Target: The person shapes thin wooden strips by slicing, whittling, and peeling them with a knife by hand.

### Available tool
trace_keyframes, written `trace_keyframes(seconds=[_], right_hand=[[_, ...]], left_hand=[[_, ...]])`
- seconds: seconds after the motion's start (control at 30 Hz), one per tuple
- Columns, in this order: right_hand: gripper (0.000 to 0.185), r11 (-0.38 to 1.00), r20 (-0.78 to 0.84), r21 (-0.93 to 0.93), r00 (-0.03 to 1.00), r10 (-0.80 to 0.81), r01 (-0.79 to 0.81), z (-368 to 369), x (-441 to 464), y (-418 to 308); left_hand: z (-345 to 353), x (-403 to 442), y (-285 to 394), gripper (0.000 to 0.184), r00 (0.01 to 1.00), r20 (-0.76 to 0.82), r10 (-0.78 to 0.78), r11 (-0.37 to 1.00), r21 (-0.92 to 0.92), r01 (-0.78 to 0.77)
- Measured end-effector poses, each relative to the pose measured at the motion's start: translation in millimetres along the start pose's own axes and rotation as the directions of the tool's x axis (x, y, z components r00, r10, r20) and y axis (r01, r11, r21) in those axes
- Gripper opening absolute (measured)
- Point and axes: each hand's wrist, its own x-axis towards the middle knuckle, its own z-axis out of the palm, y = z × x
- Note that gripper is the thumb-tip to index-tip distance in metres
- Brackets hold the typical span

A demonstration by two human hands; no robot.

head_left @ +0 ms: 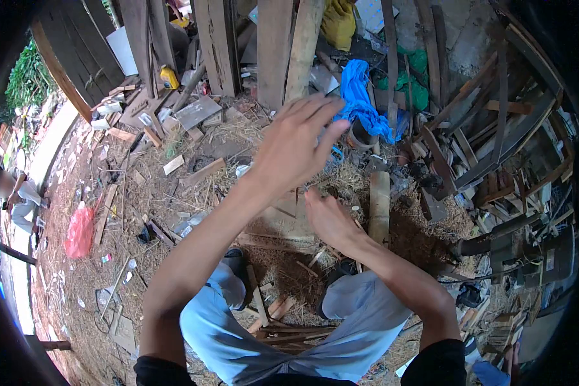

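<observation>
Your left hand [296, 141] is raised, fingers extended, thumb apart; your right hand [331, 219] is curled, its pinch, if any, undeterminable. The pale, flat wooden block [278, 224] lies below, nearer your right hand, long axis apparently crosswise. Rightward, a tan, round bamboo length [379, 193] points away from you.

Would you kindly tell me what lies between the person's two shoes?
The head view shows a pale wooden strip and loose brown debris between the left shoe and right shoe.
</observation>
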Motion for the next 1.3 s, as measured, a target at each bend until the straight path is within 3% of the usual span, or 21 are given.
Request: trace_keyframes(seconds=[0.07,0.1,0.17,0.2,0.27,0.4,0.47,0.5,0.57,0.6,0.63,0.7,0.73,0.8,0.83,0.97,1.03,1.13,1.2,1.23,1.3], right_hand=[[0.022,1.000,0.002,-0.006,1.000,-0.004,0.004,-2,-2,-2],[0.022,1.000,0.000,-0.018,1.000,-0.011,0.011,-2,-3,-3],[0.021,0.999,-0.010,-0.032,1.000,-0.019,0.018,-5,-6,-6],[0.021,0.999,0.026,-0.049,1.000,-0.007,0.009,-8,-4,-7],[0.020,0.999,0.062,-0.053,0.998,0.015,-0.012,-9,-4,-6],[0.020,0.999,0.088,-0.032,0.996,0.011,-0.009,-17,-6,-11],[0.020,0.998,0.101,-0.052,0.995,-0.021,0.027,-16,-6,-12],[0.021,0.998,0.086,-0.069,0.996,-0.009,0.015,-6,-3,-5],[0.021,0.998,0.079,-0.068,0.997,0.023,-0.017,-1,-5,-4],[0.021,0.996,0.107,-0.062,0.992,0.062,-0.056,-10,-4,-7],[0.022,0.994,0.136,-0.058,0.986,0.101,-0.094,-15,-4,-8],[0.019,0.996,0.128,-0.079,0.990,0.061,-0.051,-10,-5,-2],[0.017,0.996,0.117,-0.094,0.993,0.022,-0.011,-7,-4,0],[0.017,0.995,0.098,-0.097,0.995,0.000,0.010,-8,-6,-4],[0.016,0.994,0.076,-0.103,0.997,-0.019,0.027,-8,-6,-4],[0.018,0.999,0.103,-0.033,0.995,-0.005,0.009,-5,-5,-2],[0.023,0.991,0.247,-0.122,0.966,0.081,-0.053,0,-4,1],[0.022,0.975,0.250,-0.221,0.967,0.041,0.016,22,-5,14],[0.022,0.980,0.271,-0.191,0.957,0.108,-0.056,19,-5,13],[0.022,0.980,0.292,-0.155,0.941,0.169,-0.128,18,-5,10],[0.024,0.992,0.272,-0.051,0.954,0.127,-0.118,20,-5,20]], left_hand=[[34,5,-17,0.041,0.969,-0.087,0.229,0.957,0.201,-0.208],[53,-7,-34,0.041,0.968,-0.087,0.234,0.955,0.205,-0.213],[87,-30,-61,0.051,0.941,0.338,0.013,0.893,0.420,-0.163],[83,-19,-55,0.051,0.943,0.331,0.024,0.891,0.422,-0.170],[65,2,-33,0.056,0.984,0.142,0.109,0.955,0.259,-0.144],[64,-6,-29,0.059,0.963,0.157,0.217,0.925,0.283,-0.254],[104,-37,-72,0.060,0.907,0.418,-0.039,0.931,0.344,-0.118],[97,-26,-67,0.060,0.911,0.412,-0.026,0.931,0.343,-0.129],[62,-6,-41,0.060,0.946,0.324,-0.027,0.992,-0.106,0.064],[39,4,-25,0.059,0.919,0.371,-0.132,0.978,-0.101,0.181],[41,4,-34,0.059,0.917,0.375,-0.134,0.977,-0.103,0.185],[53,2,-61,0.056,0.952,0.304,-0.044,0.982,0.186,-0.014],[62,-6,-76,0.056,0.952,0.302,-0.046,0.982,0.188,-0.013],[73,-22,-95,0.054,0.923,0.382,-0.039,0.876,0.458,-0.153],[74,-25,-97,0.054,0.923,0.382,-0.036,0.878,0.454,-0.153],[80,-36,-100,0.052,0.937,0.340,-0.079,0.910,0.408,-0.071],[91,-51,-108,0.052,0.949,0.305,-0.082,0.916,0.399,-0.049],[106,-78,-123,0.047,0.914,0.357,-0.192,0.923,0.382,0.045],[99,-83,-119,0.040,0.931,0.124,-0.344,0.902,0.320,0.290],[86,-83,-108,0.040,0.930,0.129,-0.343,0.903,0.319,0.288],[57,-82,-88,0.035,0.816,0.149,-0.558,0.790,-0.204,0.578]])
